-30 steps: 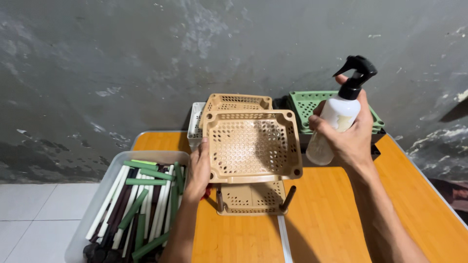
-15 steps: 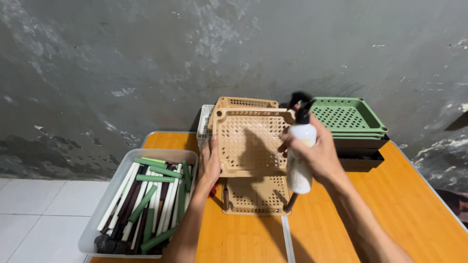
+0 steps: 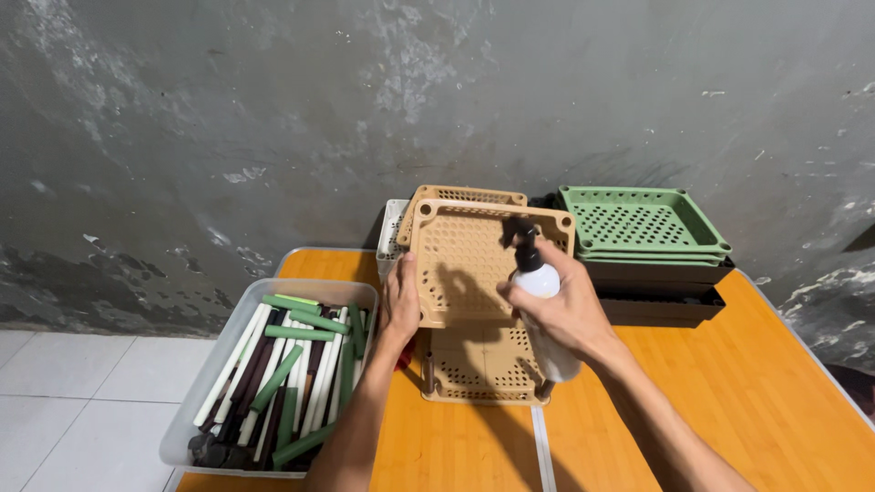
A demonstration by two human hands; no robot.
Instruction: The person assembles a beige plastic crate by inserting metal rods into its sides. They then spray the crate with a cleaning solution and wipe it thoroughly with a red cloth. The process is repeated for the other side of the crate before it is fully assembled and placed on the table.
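Note:
My left hand (image 3: 401, 301) grips the left edge of a tan perforated plastic tray (image 3: 474, 260), held tilted up so its inside faces me. My right hand (image 3: 561, 305) holds a white spray bottle (image 3: 547, 314) with a black trigger head (image 3: 519, 239), its nozzle close to the tray's inner surface. Beneath them a second tan tray (image 3: 478, 369) with dark legs stands on the orange wooden table (image 3: 729, 383). Another tan tray (image 3: 460, 196) leans behind the held one.
A clear plastic bin (image 3: 219, 401) with several green, white and dark tubes (image 3: 292, 374) sits at the table's left edge. Stacked green (image 3: 643, 223) and black trays (image 3: 656, 292) stand at the back right against a grey wall. A white tray (image 3: 392, 232) peeks out behind the tan ones.
My right hand has brought the spray bottle leftward and down, from over the green trays to right in front of the tilted tan tray. The view has shifted slightly.

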